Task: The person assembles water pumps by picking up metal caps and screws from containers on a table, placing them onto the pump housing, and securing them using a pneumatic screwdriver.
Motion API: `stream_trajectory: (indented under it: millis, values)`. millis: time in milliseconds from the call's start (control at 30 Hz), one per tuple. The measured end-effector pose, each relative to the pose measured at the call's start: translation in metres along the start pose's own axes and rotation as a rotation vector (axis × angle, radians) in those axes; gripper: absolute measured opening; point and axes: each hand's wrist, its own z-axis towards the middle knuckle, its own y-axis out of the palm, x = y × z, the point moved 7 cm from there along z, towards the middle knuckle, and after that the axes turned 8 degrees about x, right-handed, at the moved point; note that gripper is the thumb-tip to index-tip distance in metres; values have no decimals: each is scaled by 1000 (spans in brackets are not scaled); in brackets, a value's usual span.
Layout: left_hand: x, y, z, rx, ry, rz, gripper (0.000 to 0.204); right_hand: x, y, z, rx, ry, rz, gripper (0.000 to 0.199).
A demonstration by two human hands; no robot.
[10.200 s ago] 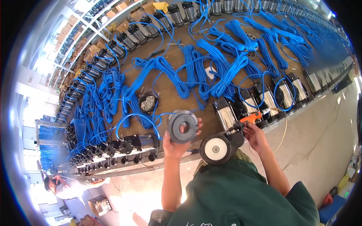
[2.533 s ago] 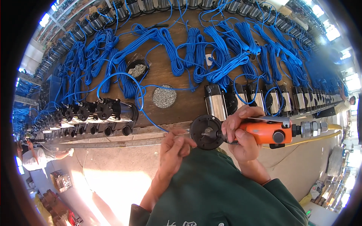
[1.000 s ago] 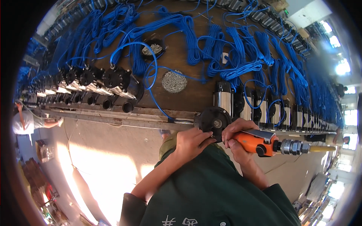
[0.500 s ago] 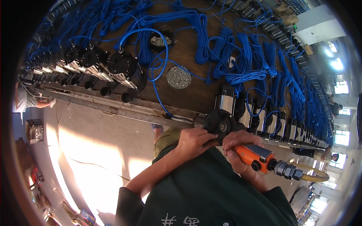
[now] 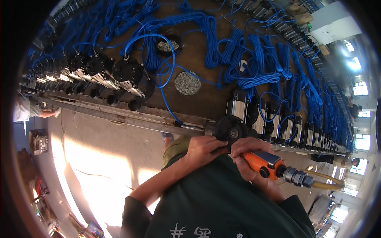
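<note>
A pump with a silver barrel (image 5: 237,106) lies at the bench edge in front of me, its round black end cover (image 5: 229,129) facing me. My left hand (image 5: 202,148) is closed at the cover's near left rim, fingertips pinched together; what they hold, if anything, is hidden. My right hand (image 5: 250,152) wraps round the front of an orange air-powered driver (image 5: 265,164), which lies sideways with its tip toward my left fingers. The tip itself is hidden behind the right hand. A yellow air hose (image 5: 327,185) trails from the driver's metal coupling (image 5: 295,176).
Rows of similar pumps (image 5: 129,73) line the bench on both sides. Coiled blue cables (image 5: 212,41) cover much of the bench top (image 5: 200,103). A heap of small screws (image 5: 187,83) and a black bowl of screws (image 5: 168,45) sit beyond my hands. Another person's arm (image 5: 48,114) shows far left.
My right hand and the driver have shifted slightly left, closer to my left hand. My left hand stays at the cover's rim.
</note>
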Motion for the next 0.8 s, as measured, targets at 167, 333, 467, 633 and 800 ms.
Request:
stream_trajectory:
  millis: [167,333,467,633,800]
  values:
    - [-29,-14,-36,213,-757,-465,29,0,-12,-2,-65,127,-31,26]
    - [-66,-32,-60,504,-1176,-1044,28,-24,-22,3,29,-67,169,37]
    - [-42,-35,-33,466,-1145,-1108,25,-21,-30,16,150,-88,352,35]
    - [-15,-23,-3,235,-1050,-1153,24,-34,-33,33,288,-115,471,33]
    - [1,-6,13,182,-1108,-1193,16,-29,-34,39,351,-123,569,34]
